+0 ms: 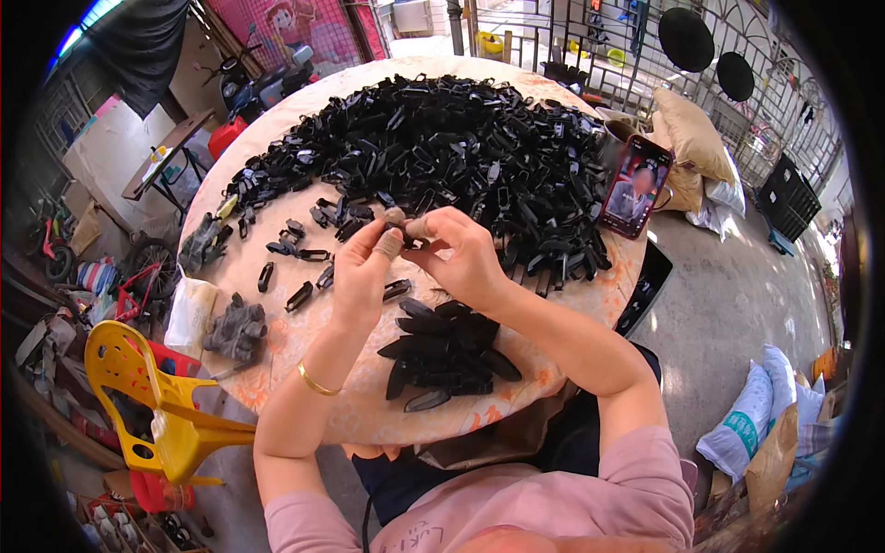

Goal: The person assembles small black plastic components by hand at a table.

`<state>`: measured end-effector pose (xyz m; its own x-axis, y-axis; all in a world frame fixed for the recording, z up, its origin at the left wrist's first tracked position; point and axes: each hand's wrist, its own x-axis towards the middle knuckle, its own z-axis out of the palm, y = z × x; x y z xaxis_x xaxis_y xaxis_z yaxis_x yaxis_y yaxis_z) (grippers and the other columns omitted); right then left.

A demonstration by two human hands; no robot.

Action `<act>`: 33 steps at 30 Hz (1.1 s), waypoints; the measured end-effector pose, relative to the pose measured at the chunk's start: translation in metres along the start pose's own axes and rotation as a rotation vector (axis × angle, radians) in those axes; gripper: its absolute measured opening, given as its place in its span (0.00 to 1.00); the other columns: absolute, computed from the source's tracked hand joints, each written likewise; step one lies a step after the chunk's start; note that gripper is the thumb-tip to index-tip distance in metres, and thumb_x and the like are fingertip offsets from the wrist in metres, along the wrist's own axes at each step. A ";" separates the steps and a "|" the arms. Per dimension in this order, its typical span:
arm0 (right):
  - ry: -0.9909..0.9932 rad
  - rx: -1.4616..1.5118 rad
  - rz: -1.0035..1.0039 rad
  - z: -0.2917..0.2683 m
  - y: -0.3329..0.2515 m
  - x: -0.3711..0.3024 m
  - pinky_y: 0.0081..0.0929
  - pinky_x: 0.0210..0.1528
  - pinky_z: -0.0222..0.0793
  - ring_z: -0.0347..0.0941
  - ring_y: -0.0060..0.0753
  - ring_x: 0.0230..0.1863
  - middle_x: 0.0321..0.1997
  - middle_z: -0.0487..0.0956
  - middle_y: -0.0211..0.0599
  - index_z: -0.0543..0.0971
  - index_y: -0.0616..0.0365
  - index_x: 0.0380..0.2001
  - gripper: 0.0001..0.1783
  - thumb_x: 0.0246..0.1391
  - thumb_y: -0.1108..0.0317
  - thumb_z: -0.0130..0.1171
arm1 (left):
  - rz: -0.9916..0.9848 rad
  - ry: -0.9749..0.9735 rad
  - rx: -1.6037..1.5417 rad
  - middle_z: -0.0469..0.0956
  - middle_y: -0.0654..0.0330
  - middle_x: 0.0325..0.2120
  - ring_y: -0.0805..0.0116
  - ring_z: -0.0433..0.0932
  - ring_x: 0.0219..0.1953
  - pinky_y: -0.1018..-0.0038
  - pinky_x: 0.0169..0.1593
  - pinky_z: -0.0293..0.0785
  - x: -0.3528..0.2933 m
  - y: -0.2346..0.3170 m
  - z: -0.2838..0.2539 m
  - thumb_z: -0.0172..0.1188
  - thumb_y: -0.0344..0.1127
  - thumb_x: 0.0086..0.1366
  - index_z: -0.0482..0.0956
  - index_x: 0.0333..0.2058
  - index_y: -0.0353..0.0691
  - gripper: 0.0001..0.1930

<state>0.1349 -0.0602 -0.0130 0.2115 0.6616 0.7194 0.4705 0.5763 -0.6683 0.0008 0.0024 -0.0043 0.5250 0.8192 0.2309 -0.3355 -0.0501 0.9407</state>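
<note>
My left hand (362,267) and my right hand (458,253) meet above the middle of the round table, both pinching a small black plastic piece (417,242) that the fingers mostly cover. Tan wraps show on some fingertips. Beyond them spreads a large heap of black plastic pieces (442,129), many shaped like narrow frames with an opening. Several loose ones, such as a black frame piece (300,296), lie left of my left hand. Nearer to me, below my right hand, is a smaller pile of longer, solid-looking black pieces (447,355).
A phone (634,189) stands upright at the table's right edge. Dark crumpled gloves (236,330) and a white packet (192,315) lie at the left edge of the patterned tablecloth (323,387). A yellow chair (166,405) stands left; full sacks (691,138) sit right.
</note>
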 end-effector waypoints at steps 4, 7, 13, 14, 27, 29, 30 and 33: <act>-0.119 0.018 0.261 -0.005 0.001 0.002 0.16 0.28 0.69 0.70 0.18 0.28 0.31 0.74 0.35 0.75 0.64 0.38 0.18 0.42 0.69 0.66 | -0.028 -0.049 -0.093 0.77 0.64 0.34 0.79 0.73 0.35 0.84 0.41 0.68 0.006 0.005 -0.010 0.56 0.27 0.60 0.75 0.41 0.32 0.11; -0.210 0.035 0.270 -0.010 -0.010 0.002 0.16 0.26 0.66 0.68 0.16 0.25 0.27 0.75 0.34 0.76 0.65 0.39 0.19 0.44 0.66 0.65 | 0.000 -0.149 -0.073 0.77 0.63 0.34 0.79 0.73 0.36 0.84 0.42 0.68 0.004 0.013 -0.010 0.56 0.24 0.58 0.76 0.41 0.32 0.11; -0.177 -0.173 -0.085 -0.009 -0.006 0.000 0.23 0.29 0.68 0.71 0.27 0.25 0.29 0.76 0.38 0.77 0.62 0.39 0.17 0.44 0.68 0.64 | 0.061 -0.261 0.020 0.77 0.65 0.33 0.79 0.73 0.35 0.82 0.42 0.69 0.001 0.027 -0.011 0.55 0.21 0.57 0.77 0.40 0.33 0.11; -0.255 -0.059 0.038 -0.008 -0.001 0.002 0.28 0.30 0.68 0.72 0.36 0.27 0.29 0.77 0.40 0.78 0.60 0.36 0.15 0.43 0.67 0.64 | 0.051 -0.276 0.161 0.77 0.64 0.33 0.79 0.73 0.33 0.82 0.40 0.69 0.004 0.032 -0.015 0.56 0.22 0.57 0.77 0.39 0.32 0.10; -0.470 -0.261 -0.065 0.016 0.051 -0.008 0.35 0.37 0.69 0.73 0.42 0.35 0.31 0.77 0.39 0.78 0.52 0.28 0.09 0.41 0.63 0.60 | -0.109 -0.487 0.704 0.76 0.67 0.25 0.82 0.72 0.28 0.81 0.32 0.69 0.006 0.040 -0.006 0.58 0.30 0.57 0.76 0.30 0.34 0.05; -0.556 -0.299 -0.138 0.016 0.036 -0.003 0.35 0.38 0.69 0.73 0.42 0.36 0.32 0.77 0.39 0.79 0.52 0.30 0.09 0.41 0.63 0.60 | 0.147 -0.124 0.750 0.77 0.60 0.22 0.77 0.71 0.26 0.78 0.32 0.67 0.035 0.019 -0.033 0.55 0.28 0.57 0.78 0.28 0.34 0.05; -0.638 -0.345 -0.209 0.015 0.031 -0.002 0.36 0.39 0.68 0.72 0.42 0.38 0.34 0.77 0.38 0.79 0.51 0.31 0.10 0.42 0.63 0.59 | 0.199 -0.005 0.965 0.78 0.54 0.23 0.69 0.74 0.26 0.75 0.33 0.69 0.050 0.016 -0.045 0.56 0.30 0.55 0.79 0.29 0.34 0.06; -0.660 -0.331 -0.168 0.022 0.034 -0.005 0.36 0.39 0.68 0.72 0.43 0.38 0.33 0.77 0.37 0.79 0.50 0.32 0.10 0.43 0.69 0.55 | 0.106 0.103 1.366 0.77 0.48 0.29 0.54 0.75 0.33 0.67 0.39 0.70 0.069 0.001 -0.073 0.60 0.34 0.52 0.79 0.30 0.34 0.10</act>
<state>0.1314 -0.0335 -0.0440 -0.3938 0.7875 0.4741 0.7060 0.5894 -0.3927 -0.0208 0.1007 -0.0052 0.4656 0.8116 0.3530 0.6907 -0.5826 0.4284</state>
